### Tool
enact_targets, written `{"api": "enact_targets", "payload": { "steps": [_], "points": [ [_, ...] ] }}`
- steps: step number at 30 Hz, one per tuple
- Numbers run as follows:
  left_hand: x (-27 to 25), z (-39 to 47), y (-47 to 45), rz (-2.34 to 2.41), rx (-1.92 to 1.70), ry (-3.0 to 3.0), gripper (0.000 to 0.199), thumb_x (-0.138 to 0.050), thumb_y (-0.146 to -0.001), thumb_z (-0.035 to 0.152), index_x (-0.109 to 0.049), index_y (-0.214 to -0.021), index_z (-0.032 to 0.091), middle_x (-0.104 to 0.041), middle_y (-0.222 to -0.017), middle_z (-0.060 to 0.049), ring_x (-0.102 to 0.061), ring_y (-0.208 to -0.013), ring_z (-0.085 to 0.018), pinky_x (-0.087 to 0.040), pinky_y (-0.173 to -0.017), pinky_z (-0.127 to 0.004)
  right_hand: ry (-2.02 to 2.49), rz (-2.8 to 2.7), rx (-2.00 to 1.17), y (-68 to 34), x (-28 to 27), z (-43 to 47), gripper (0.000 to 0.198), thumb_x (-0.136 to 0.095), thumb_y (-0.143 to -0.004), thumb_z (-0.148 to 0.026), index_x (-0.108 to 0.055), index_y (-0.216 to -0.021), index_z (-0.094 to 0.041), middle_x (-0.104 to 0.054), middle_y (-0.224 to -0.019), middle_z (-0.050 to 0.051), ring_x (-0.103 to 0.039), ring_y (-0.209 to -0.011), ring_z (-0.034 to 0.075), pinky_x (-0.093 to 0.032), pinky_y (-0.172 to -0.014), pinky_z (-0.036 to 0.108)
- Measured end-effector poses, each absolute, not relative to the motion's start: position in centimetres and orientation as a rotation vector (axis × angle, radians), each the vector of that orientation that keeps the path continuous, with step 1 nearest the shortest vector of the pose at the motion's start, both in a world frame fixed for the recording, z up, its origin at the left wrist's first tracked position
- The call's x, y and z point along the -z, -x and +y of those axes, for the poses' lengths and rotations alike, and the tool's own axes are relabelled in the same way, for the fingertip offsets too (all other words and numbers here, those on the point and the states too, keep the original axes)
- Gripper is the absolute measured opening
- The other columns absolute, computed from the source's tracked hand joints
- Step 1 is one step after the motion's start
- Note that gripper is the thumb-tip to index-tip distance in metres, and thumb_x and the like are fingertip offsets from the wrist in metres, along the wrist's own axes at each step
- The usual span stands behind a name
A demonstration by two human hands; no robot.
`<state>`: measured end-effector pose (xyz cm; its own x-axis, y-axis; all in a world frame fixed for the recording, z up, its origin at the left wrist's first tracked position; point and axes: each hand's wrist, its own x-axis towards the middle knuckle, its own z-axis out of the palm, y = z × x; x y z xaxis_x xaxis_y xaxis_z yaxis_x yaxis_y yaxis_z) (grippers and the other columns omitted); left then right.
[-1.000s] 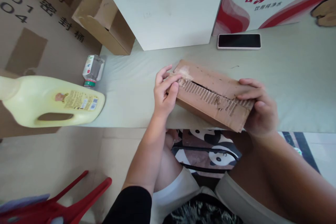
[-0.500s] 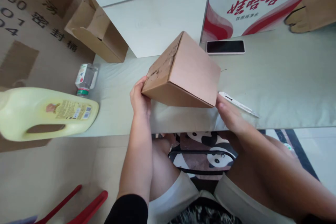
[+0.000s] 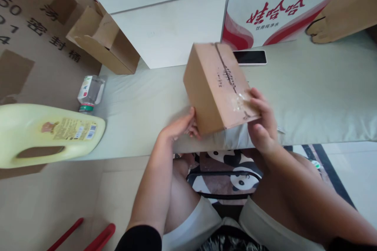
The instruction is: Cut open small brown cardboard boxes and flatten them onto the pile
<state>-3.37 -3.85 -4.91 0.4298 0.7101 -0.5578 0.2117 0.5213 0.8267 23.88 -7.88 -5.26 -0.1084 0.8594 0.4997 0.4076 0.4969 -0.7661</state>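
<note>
A brown cardboard box (image 3: 206,90) is tilted between my hands over the pale green cloth. Its upper face shows a centre seam, torn marks and a piece of shiny clear tape near the right end. My right hand (image 3: 263,121) grips that right end, fingers on the upper face and thumb at the near edge. Against the lower left side rests my left hand (image 3: 184,125), with its thumb up along the box and its fingers curled at the bottom edge. Behind my right hand only the tip of a white utility knife (image 3: 281,130) shows.
A phone (image 3: 253,57), partly covered by the box, lies before a white and red carton (image 3: 268,15). Left stand an open small carton (image 3: 118,47), a clear bottle (image 3: 92,92) and a yellow jug (image 3: 67,125). White boxes (image 3: 176,27) rise at the back.
The box has been turned, so its seamed, taped face now points up and right. My right hand has moved onto that face, and my left hand has shifted right and lower.
</note>
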Motion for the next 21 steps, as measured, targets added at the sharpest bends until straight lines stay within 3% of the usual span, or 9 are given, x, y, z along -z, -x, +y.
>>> {"api": "enact_targets", "payload": {
  "steps": [3,6,8,10,12,15,18,21],
  "points": [
    [4.4,-4.0,3.1,1.104,-0.103,-1.161,0.063,-0.063,-0.075,0.080,-0.074,-0.084,0.019,-0.078,-0.081,-0.012,-0.061,-0.047,-0.018,-0.038,-0.043,-0.030,1.209,-1.652,-0.525,-24.1,5.4,-7.9,0.052,-0.034,-0.100,-0.062,-0.047,-0.144,-0.036,-0.045,-0.160,0.010,-0.046,-0.147,0.036,-0.049,-0.107,0.062],
    [4.8,-3.3,3.4,1.303,-0.460,-1.264,0.042,-0.071,-0.080,0.062,-0.069,-0.075,0.020,-0.072,-0.072,-0.008,-0.061,-0.054,-0.018,-0.050,-0.056,-0.034,1.162,-1.624,-0.678,-24.0,5.7,-7.8,0.048,-0.034,-0.100,-0.064,-0.052,-0.131,-0.032,-0.054,-0.153,0.014,-0.055,-0.139,0.034,-0.053,-0.103,0.056],
    [5.3,-2.5,3.9,1.467,-1.014,-1.224,0.044,-0.066,-0.083,0.065,-0.068,-0.088,0.022,-0.073,-0.090,-0.010,-0.068,-0.077,-0.022,-0.054,-0.069,-0.036,1.068,-1.575,-0.829,-24.0,5.8,-7.7,0.042,-0.041,-0.100,-0.063,-0.051,-0.126,-0.032,-0.056,-0.151,0.013,-0.058,-0.137,0.033,-0.052,-0.105,0.054],
    [5.6,-1.9,4.3,1.462,-1.483,-1.205,0.056,-0.063,-0.081,0.074,-0.064,-0.111,0.027,-0.068,-0.120,-0.011,-0.067,-0.106,-0.026,-0.055,-0.086,-0.039,0.966,-1.563,-0.957,-24.2,5.7,-7.7,0.038,-0.049,-0.099,-0.060,-0.052,-0.125,-0.033,-0.056,-0.152,0.011,-0.056,-0.139,0.032,-0.050,-0.108,0.053],
    [5.9,-1.6,4.2,1.334,-1.631,-1.349,0.069,-0.064,-0.076,0.080,-0.057,-0.125,0.032,-0.057,-0.139,-0.010,-0.058,-0.128,-0.028,-0.050,-0.103,-0.043,0.907,-1.608,-1.047,-24.4,5.4,-7.7,0.038,-0.054,-0.097,-0.059,-0.054,-0.125,-0.034,-0.054,-0.155,0.009,-0.054,-0.142,0.031,-0.049,-0.111,0.052],
    [6.1,-1.5,3.6,1.289,-1.559,-1.639,0.067,-0.063,-0.077,0.080,-0.060,-0.123,0.031,-0.052,-0.141,-0.010,-0.046,-0.142,-0.031,-0.037,-0.119,-0.047,0.946,-1.647,-1.087,-24.9,5.2,-7.4,0.049,-0.047,-0.096,-0.067,-0.056,-0.130,-0.032,-0.059,-0.151,0.009,-0.058,-0.137,0.032,-0.052,-0.107,0.051],
    [6.3,-1.5,3.0,1.346,-1.538,-1.744,0.061,-0.061,-0.082,0.076,-0.062,-0.122,0.030,-0.051,-0.138,-0.009,-0.044,-0.143,-0.030,-0.033,-0.123,-0.048,1.252,-1.610,-0.883,-25.8,5.4,-6.5,0.049,-0.043,-0.098,-0.063,-0.061,-0.128,-0.028,-0.071,-0.128,0.011,-0.069,-0.118,0.031,-0.057,-0.098,0.051],
    [6.5,-1.4,2.9,1.350,-1.548,-1.762,0.059,-0.061,-0.084,0.074,-0.061,-0.123,0.030,-0.051,-0.136,-0.010,-0.045,-0.140,-0.030,-0.034,-0.122,-0.048,1.657,-1.770,-0.482,-27.5,6.3,-5.7,0.042,-0.058,-0.089,-0.048,-0.067,-0.119,-0.021,-0.072,-0.117,0.017,-0.068,-0.111,0.036,-0.055,-0.097,0.055]
  ]
}}
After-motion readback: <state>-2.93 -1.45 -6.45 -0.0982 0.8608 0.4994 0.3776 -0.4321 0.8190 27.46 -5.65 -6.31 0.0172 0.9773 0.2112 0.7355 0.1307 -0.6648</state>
